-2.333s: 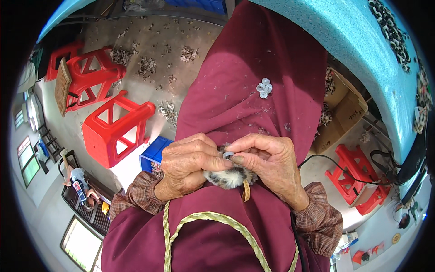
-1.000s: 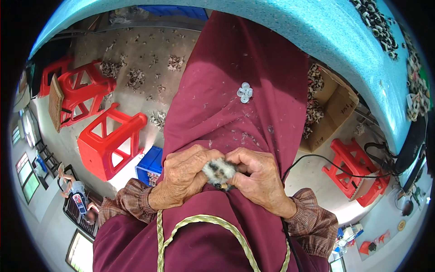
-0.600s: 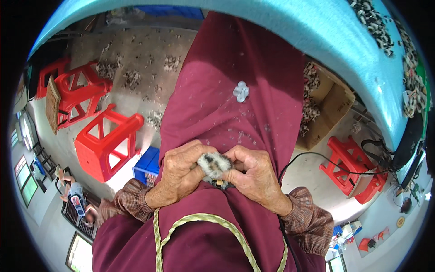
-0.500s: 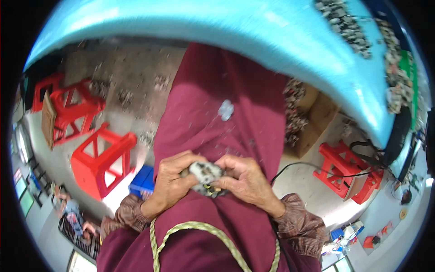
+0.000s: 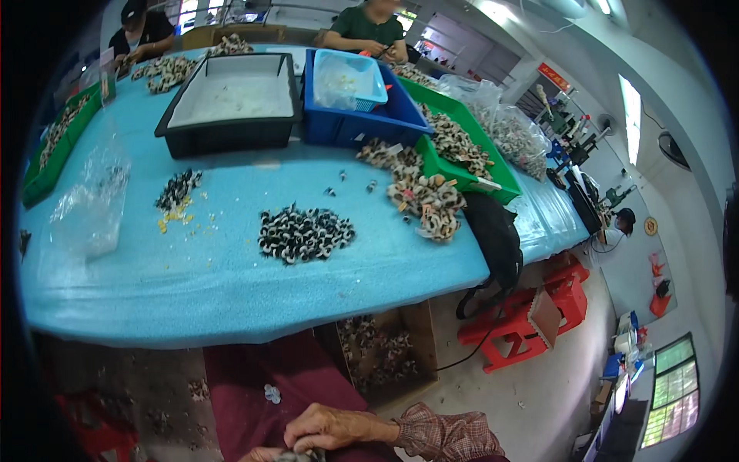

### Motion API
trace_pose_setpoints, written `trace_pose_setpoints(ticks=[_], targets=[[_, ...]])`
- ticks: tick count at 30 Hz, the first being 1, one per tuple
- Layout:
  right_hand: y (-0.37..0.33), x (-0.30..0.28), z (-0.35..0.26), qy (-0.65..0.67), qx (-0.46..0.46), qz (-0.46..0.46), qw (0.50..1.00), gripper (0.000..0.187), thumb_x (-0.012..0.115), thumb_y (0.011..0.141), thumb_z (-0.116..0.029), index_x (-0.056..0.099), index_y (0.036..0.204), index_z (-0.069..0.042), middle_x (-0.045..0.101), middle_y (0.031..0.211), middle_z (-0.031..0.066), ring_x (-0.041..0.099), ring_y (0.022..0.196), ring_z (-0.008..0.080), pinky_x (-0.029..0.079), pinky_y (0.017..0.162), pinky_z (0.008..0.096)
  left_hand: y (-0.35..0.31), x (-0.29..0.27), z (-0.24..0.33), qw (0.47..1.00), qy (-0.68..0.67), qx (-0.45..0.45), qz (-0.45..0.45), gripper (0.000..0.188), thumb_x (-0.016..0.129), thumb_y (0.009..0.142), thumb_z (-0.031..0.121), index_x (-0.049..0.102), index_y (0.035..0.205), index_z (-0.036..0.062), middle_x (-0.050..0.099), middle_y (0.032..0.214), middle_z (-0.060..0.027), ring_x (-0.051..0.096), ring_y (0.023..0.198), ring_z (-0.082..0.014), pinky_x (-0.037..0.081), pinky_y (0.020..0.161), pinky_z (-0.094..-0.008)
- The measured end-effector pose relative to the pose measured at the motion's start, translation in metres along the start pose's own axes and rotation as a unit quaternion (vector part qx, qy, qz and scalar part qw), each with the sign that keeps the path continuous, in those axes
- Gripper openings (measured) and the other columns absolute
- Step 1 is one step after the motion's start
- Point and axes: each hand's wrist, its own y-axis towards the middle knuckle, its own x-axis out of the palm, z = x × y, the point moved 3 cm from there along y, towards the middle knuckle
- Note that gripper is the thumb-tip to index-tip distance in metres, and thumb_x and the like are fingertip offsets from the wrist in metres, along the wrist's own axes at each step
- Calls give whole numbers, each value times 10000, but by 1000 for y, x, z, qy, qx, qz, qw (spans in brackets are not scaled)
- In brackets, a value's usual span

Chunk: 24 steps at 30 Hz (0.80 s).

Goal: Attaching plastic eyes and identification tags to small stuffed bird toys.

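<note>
Low in the view, over my maroon apron [image 5: 239, 385], both hands are together at a small grey-and-black fuzzy plush piece [image 5: 302, 456]. My right hand [image 5: 327, 427] is closed with its fingers curled over the piece. Only a bit of my left hand [image 5: 263, 455] shows at the lower edge, against the same piece; its fingers are mostly hidden. A small cluster of clear round plastic discs [image 5: 272, 393] lies on the apron just beyond the hands.
On the blue-covered table [image 5: 192, 292] are a black-and-white pile of small pieces [image 5: 304, 235], yellow bits [image 5: 173, 215], a black tray [image 5: 223, 142], a blue bin [image 5: 362, 131] and a green tray [image 5: 493, 165]. A cardboard box [image 5: 419, 339] and red stools [image 5: 500, 335] stand below. Two people sit across.
The view has tilted up from my lap to the table, so my hands now sit at the lower edge. Both are still at the plush piece.
</note>
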Motion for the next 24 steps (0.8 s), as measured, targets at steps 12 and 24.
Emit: trace_pose_setpoints(ticks=[12, 24], targets=[[-24, -30, 0, -15, 95, 106, 990, 85, 581, 883, -81, 606, 890, 1, 604, 730, 27, 560, 684, 98, 442, 608, 264, 16, 34, 12, 987, 146, 59, 4, 513, 780, 655, 4, 553, 1115, -17, 641, 985, -125, 632, 965, -269, 505, 914, -366], [-106, -308, -147, 2, -117, 657, 745, 232, 593, 907, -187, 602, 1034, 7, 667, 924, 114, 626, 713, 129, 518, 608, 226, 6, 8, -1, 953, 291, -55, 58, 222, 700, 784, 0, 596, 978, 34, 641, 948, -48, 620, 882, -119, 503, 794, -245]])
